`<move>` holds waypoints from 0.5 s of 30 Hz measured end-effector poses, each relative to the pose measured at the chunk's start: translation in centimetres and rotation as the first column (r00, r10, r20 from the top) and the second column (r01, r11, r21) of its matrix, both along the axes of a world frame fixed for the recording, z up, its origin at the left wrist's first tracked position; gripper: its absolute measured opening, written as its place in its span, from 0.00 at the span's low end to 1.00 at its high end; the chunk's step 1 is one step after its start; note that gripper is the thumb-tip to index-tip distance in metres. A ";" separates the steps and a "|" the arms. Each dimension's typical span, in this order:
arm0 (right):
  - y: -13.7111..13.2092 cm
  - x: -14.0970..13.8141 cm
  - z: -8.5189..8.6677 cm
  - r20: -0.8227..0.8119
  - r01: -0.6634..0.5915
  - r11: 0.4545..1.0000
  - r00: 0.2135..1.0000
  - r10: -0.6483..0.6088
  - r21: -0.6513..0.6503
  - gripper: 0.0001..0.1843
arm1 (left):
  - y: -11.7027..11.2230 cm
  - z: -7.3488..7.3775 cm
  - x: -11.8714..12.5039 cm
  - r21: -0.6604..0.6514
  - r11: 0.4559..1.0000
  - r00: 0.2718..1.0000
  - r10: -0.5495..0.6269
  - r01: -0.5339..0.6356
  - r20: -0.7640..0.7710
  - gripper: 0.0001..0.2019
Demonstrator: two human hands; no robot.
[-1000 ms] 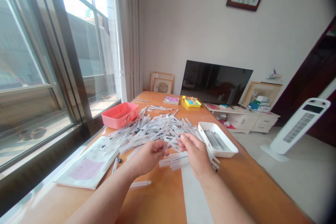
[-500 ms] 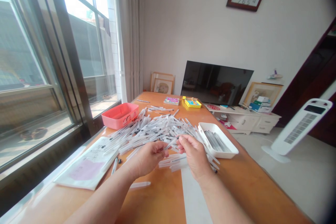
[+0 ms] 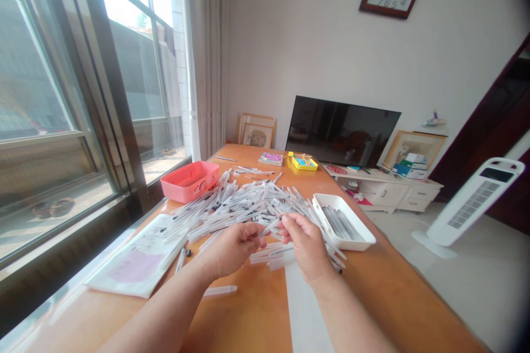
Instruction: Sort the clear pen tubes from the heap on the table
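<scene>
My left hand (image 3: 234, 245) and my right hand (image 3: 304, 242) meet over the near edge of a big heap of clear plastic pen barrels (image 3: 244, 204) on an orange-brown table (image 3: 385, 292). Both hands pinch the same clear pen barrel (image 3: 271, 226), the left at its lower end and the right at its upper end. Several more barrels (image 3: 269, 256) lie flat just under my hands. One barrel (image 3: 219, 290) lies alone closer to me.
A white tray (image 3: 345, 222) with dark refills stands right of the heap. A pink box (image 3: 189, 181) stands at the left, printed papers (image 3: 141, 256) in front of it. Small books and a yellow box (image 3: 303, 162) lie at the far end. A white tower fan (image 3: 472, 201) stands on the floor.
My hands have stayed together on the barrel, with the fingers shifting slightly. The view has drifted a little.
</scene>
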State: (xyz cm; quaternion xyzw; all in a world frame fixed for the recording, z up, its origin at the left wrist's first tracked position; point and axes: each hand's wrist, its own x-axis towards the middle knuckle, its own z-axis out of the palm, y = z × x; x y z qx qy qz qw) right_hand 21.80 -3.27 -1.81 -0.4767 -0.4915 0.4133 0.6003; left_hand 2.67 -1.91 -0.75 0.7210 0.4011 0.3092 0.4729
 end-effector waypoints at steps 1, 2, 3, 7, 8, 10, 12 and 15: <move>0.0 0.0 0.0 0.003 0.000 1.000 1.000 0.000 -0.003 0.20 | 0.0 0.0 0.0 -0.001 1.000 1.000 -0.005 0.005 -0.001 0.15; 0.0 0.0 0.0 0.007 -0.001 1.000 1.000 0.001 -0.004 0.20 | 0.0 0.0 0.0 -0.001 1.000 1.000 -0.012 0.012 -0.003 0.15; 0.0 0.1 0.1 0.011 -0.001 1.000 1.000 0.001 -0.002 0.20 | 0.0 0.1 0.0 -0.002 1.000 1.000 -0.020 0.020 -0.006 0.15; -0.2 0.4 0.4 0.024 -0.014 0.999 1.000 0.013 0.031 0.20 | -0.2 0.3 -0.1 0.006 0.999 0.998 -0.049 0.050 -0.025 0.15; -0.2 0.5 0.5 0.033 -0.022 0.999 0.999 0.021 0.036 0.20 | -0.2 0.3 -0.1 0.009 0.998 0.998 -0.058 0.059 -0.032 0.15; -0.2 0.7 0.7 0.062 -0.041 0.998 0.997 0.039 0.038 0.20 | -0.2 0.3 -0.2 0.018 0.997 0.996 -0.071 0.072 -0.047 0.15; -0.1 0.9 0.8 0.090 -0.053 0.998 0.995 0.049 0.034 0.19 | -0.2 0.4 -0.2 0.032 0.997 0.995 -0.074 0.076 -0.065 0.14; 0.0 1.2 0.7 0.116 -0.066 0.998 0.991 0.063 0.022 0.18 | -0.3 0.5 -0.1 0.063 0.996 0.993 -0.063 0.070 -0.099 0.13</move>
